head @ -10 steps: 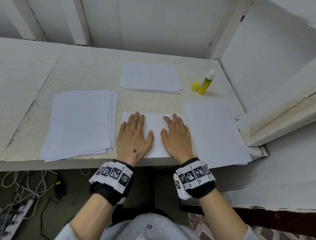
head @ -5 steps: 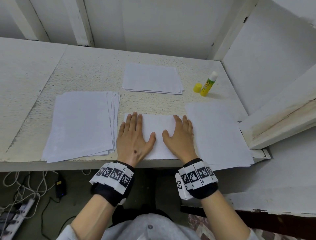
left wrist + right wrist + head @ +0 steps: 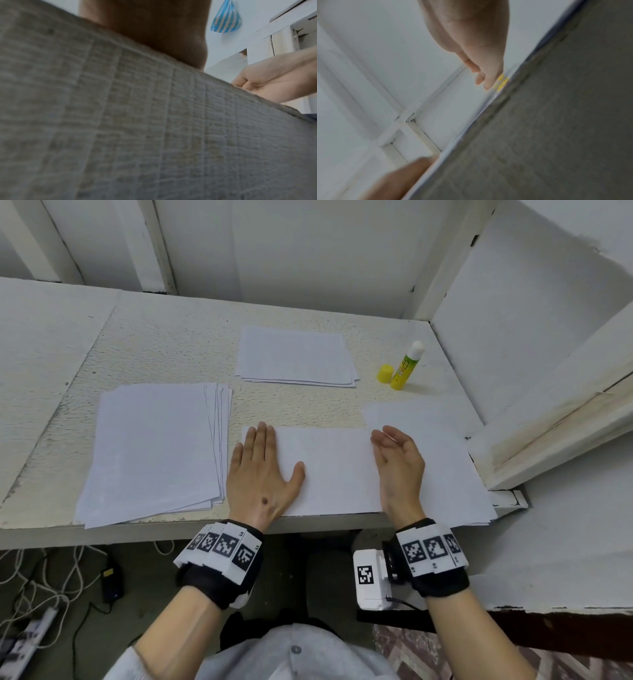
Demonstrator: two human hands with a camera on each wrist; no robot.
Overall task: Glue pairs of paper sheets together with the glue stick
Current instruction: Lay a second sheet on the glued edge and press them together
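Here, in the head view, a paper sheet point(image 3: 329, 470) is seen lying flat at the near edge of the desk point(image 3: 164, 350). It is pinned at its left end by the left hand point(image 3: 262, 475), whose straight fingers are laid flat on it. The right hand point(image 3: 399, 463) is held on edge at the sheet's right border, fingers relaxed and gripping nothing; whether paper is touched cannot be told. The sheet is judged light, limp and easily creased or slid, so it would best be taken by a corner or edge while being pressed flat. The glue stick point(image 3: 406, 366) stands upright and uncapped at the far right, its yellow cap point(image 3: 385, 373) just beside it, well apart from both hands. Paper stacks lie to the left point(image 3: 154, 450), right point(image 3: 452, 474) and behind point(image 3: 294, 354).

In the left wrist view, mostly blurred desk surface is shown; the right hand point(image 3: 267, 82) appears beyond it, loosely curled.

In the right wrist view, the relaxed fingers point(image 3: 488, 75) are seen pointing towards yellow blurs, likely the glue stick.
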